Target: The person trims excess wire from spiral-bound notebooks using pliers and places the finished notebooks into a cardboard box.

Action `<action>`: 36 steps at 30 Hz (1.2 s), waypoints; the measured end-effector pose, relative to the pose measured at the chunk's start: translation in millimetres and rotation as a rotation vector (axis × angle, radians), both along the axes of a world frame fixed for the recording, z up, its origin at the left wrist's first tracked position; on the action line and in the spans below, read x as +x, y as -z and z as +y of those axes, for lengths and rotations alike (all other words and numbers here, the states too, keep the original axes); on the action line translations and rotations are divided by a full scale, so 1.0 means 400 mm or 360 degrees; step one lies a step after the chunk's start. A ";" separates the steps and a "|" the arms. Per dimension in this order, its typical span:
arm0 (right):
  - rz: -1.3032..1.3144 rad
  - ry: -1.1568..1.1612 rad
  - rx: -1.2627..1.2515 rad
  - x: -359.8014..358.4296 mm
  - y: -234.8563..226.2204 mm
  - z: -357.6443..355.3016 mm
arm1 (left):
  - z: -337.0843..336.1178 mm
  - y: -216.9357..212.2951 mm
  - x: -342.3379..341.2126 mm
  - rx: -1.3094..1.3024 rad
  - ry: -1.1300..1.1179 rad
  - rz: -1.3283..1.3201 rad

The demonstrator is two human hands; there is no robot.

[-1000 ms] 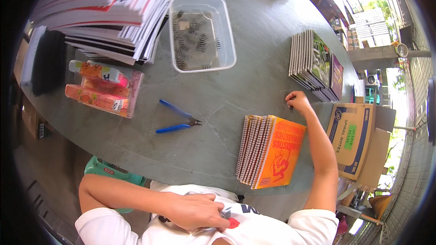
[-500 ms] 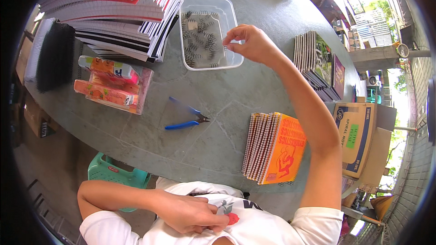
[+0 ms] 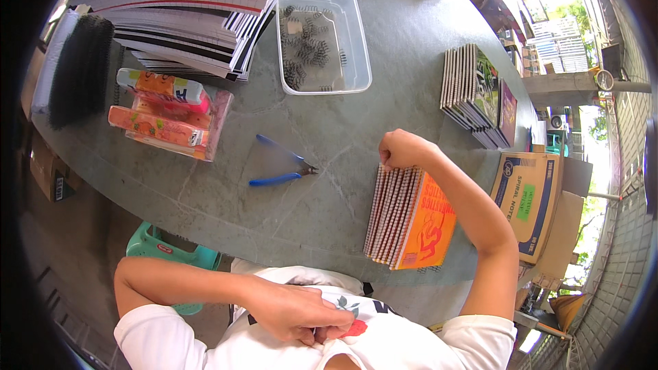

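My right hand (image 3: 404,149) is at the far end of a stack of orange spiral notebooks (image 3: 425,229), its fingers pinched together by the bound edges. Whatever those fingers hold, if anything, is hidden. Against the front of my white shirt (image 3: 404,349) rests my left hand (image 3: 312,314), fingers curled in and their tips out of sight. Blue-handled cutting pliers (image 3: 274,180) lie with handles spread, left of the notebooks. Farther off stands a clear plastic box (image 3: 349,85) with many loose black wire coils (image 3: 312,51) inside.
Tall piles of unbound-looking pages (image 3: 185,27) fill the far left, beside a black bristly bundle (image 3: 82,72) and fruit-patterned packs (image 3: 164,123). More spiral notebooks (image 3: 473,92) stand at the right edge. A cardboard carton (image 3: 528,199) is beyond it; a green stool (image 3: 175,250) sits below left.
My right hand has left the clear box and come back toward me, to the far end of the orange notebooks. The left hand stays at my chest, its fingers more curled.
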State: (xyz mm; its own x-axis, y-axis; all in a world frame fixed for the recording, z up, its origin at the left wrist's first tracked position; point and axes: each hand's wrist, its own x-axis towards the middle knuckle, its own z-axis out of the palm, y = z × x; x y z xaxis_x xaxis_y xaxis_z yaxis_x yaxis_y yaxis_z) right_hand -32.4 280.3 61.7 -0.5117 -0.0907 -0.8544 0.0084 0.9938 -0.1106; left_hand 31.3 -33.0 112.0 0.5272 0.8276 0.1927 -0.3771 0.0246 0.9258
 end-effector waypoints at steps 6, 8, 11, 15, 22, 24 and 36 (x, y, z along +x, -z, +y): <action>-0.0140 0.0023 -0.0376 -0.001 -0.016 0.009 | -0.008 0.001 -0.043 0.0132 0.0091 -0.0361; -0.0083 0.0206 -0.0614 -0.018 -0.024 0.020 | -0.011 0.021 -0.053 -0.0040 -0.0122 -0.0499; 0.0067 0.0375 -0.0794 -0.059 -0.051 0.003 | -0.009 0.050 -0.105 -0.0315 -0.0909 0.1124; 0.0792 0.0796 -0.1010 -0.169 -0.114 -0.057 | -0.007 0.185 -0.155 -0.0183 -0.1678 0.2401; 0.1367 0.0261 -0.0552 -0.139 -0.180 -0.070 | -0.007 0.230 -0.216 -0.0266 -0.1397 0.2583; 0.1385 0.0204 -0.0363 -0.056 -0.191 -0.011 | 0.023 0.213 -0.192 -0.0365 -0.1251 0.2654; 0.1354 0.0739 -0.0173 0.248 -0.052 0.062 | 0.335 0.272 -0.137 -0.1719 -0.0953 -0.0071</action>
